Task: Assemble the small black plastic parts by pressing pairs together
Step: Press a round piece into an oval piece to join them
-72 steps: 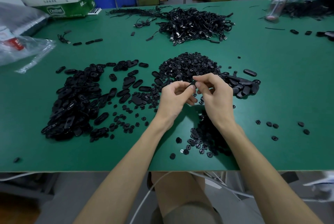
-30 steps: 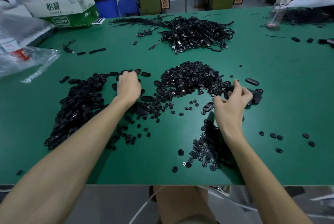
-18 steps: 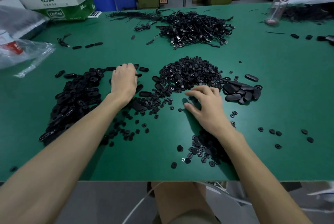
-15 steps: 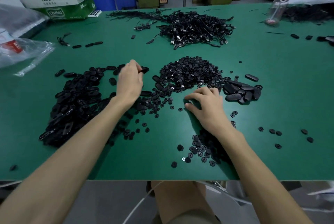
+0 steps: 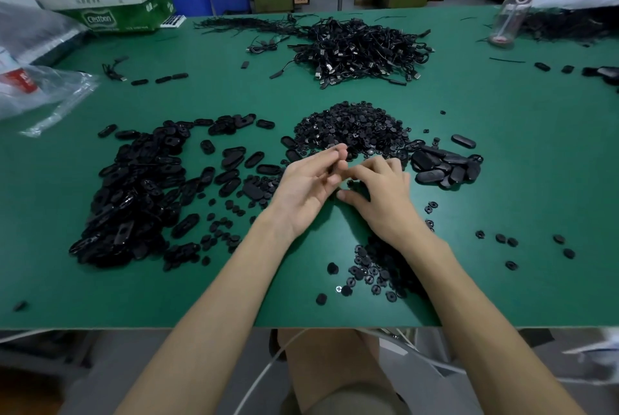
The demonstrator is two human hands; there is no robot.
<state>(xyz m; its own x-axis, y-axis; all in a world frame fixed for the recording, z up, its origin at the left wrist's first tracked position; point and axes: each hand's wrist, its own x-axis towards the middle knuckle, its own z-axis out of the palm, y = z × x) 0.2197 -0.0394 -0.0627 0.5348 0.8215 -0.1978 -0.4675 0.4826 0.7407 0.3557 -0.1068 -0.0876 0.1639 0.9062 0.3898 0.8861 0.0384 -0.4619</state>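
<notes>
Landmark: mound of small round black plastic parts (image 5: 355,126), mid-way across the green-topped table (image 5: 519,153)

Both hands meet just on the near side of the mound, fingertips almost touching.

Left hand (image 5: 301,190): palm turned up and inward, fingers nearly straight, thumb close under them. There is a dark patch in the gap, but it is blurred; cannot tell if a part is pinched there.

Right hand (image 5: 385,197): palm down, fingers spread and loosely bent, thumb out to the side, closed on nothing that shows. One small round black part (image 5: 351,184) lies on the table just by the thumb.

Left of the mound: wide spread of black oval plastic shells (image 5: 140,193).

Right of the mound, touching its edge: small heap of closed black oval pieces (image 5: 445,168).

Nearer than the mound, beside the right forearm: scatter of black round pieces (image 5: 371,272).

Beyond the mound: tangle of thin black cables (image 5: 361,49)
</notes>
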